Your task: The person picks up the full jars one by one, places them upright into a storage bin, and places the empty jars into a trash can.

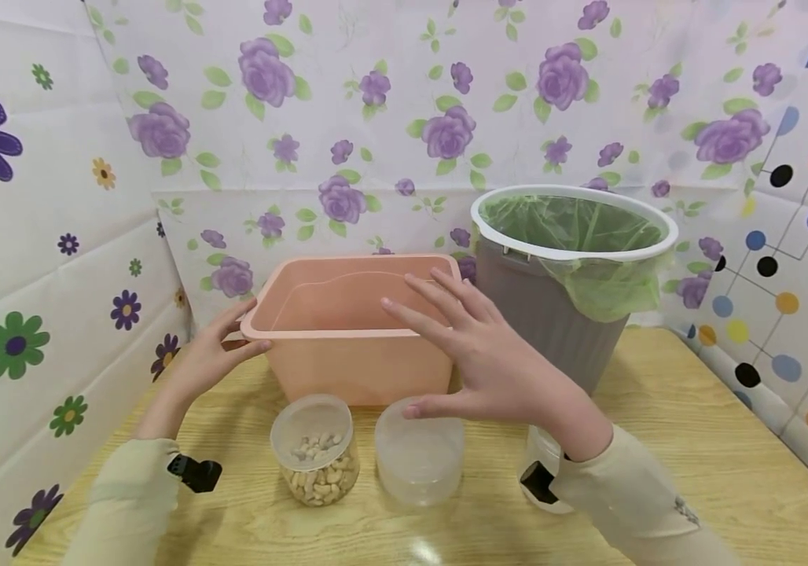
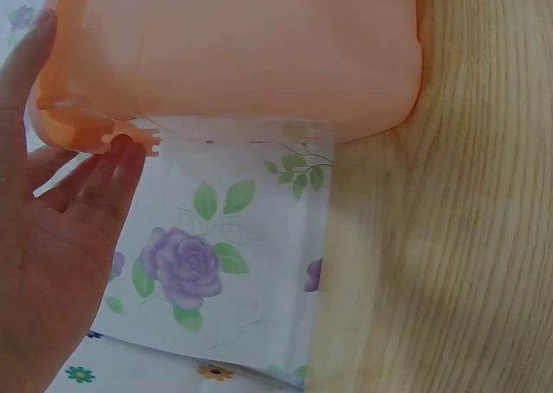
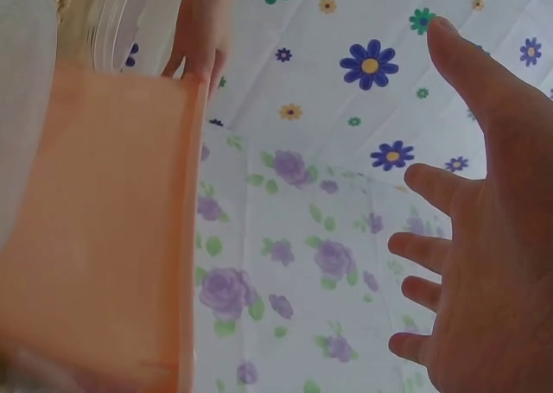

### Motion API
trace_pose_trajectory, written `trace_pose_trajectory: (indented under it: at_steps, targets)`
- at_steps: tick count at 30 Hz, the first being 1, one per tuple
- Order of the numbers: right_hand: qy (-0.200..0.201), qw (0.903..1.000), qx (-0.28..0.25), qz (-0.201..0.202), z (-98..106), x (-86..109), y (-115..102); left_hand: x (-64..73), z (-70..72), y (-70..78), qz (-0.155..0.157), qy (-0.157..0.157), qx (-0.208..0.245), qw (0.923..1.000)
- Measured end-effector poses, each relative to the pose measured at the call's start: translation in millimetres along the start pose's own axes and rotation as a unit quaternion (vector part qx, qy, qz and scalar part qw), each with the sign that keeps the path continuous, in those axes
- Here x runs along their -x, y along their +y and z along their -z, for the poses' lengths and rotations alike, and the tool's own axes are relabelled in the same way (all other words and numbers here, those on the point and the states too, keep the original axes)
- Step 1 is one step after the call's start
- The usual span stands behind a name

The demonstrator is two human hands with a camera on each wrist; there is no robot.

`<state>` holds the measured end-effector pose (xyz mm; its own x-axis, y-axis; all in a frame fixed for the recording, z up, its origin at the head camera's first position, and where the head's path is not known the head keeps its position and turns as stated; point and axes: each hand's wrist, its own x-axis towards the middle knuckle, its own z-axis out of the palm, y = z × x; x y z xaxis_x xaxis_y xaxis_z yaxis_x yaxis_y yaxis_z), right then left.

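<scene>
A peach plastic tub (image 1: 361, 365) stands on the table. My left hand (image 1: 206, 358) grips its left end, thumb on the front of the rim and fingers around the side; in the left wrist view that hand (image 2: 69, 212) has its fingertips under the tub's handle (image 2: 134, 138). My right hand (image 1: 482, 354) hovers in front of the tub's right part, fingers spread and holding nothing. Seen from the right wrist, the right hand (image 3: 492, 229) is apart from the tub (image 3: 104, 212). A clear jar of cashews (image 1: 319, 472) and a frosted clear container (image 1: 420, 464) stand before the tub.
Behind my right forearm is a grey trash bin (image 1: 552, 291) with a white rim and a green bag (image 1: 609, 287). Another clear jar (image 1: 544, 472) is partly hidden by my right wrist. Flowered sheeting (image 1: 340, 102) stands behind the wooden table (image 1: 694, 440).
</scene>
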<state>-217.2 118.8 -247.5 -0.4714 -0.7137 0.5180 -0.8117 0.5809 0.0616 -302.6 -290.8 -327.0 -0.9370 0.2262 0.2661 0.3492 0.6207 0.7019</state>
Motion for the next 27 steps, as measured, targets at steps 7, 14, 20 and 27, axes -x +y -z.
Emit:
trace_pose_trajectory:
  at_steps: [7,14,20,27]
  targets:
    - [-0.012,0.9989,-0.038,0.025,-20.6,-14.5,-10.0,2.9,-0.7,-0.2,0.024,0.015,0.035,0.999]
    - [-0.052,0.9963,-0.068,0.011,-44.3,-25.9,-14.5,2.0,-4.4,-0.5,0.026,0.023,0.06,0.9976]
    - [-0.096,0.9902,-0.102,-0.003,-65.4,-37.3,-18.1,2.8,-7.8,-2.8,0.025,0.018,0.088,0.9957]
    - [-0.129,0.9851,-0.113,0.015,-85.8,-57.6,-27.1,3.7,-9.7,-4.6,0.011,0.017,0.121,0.9924]
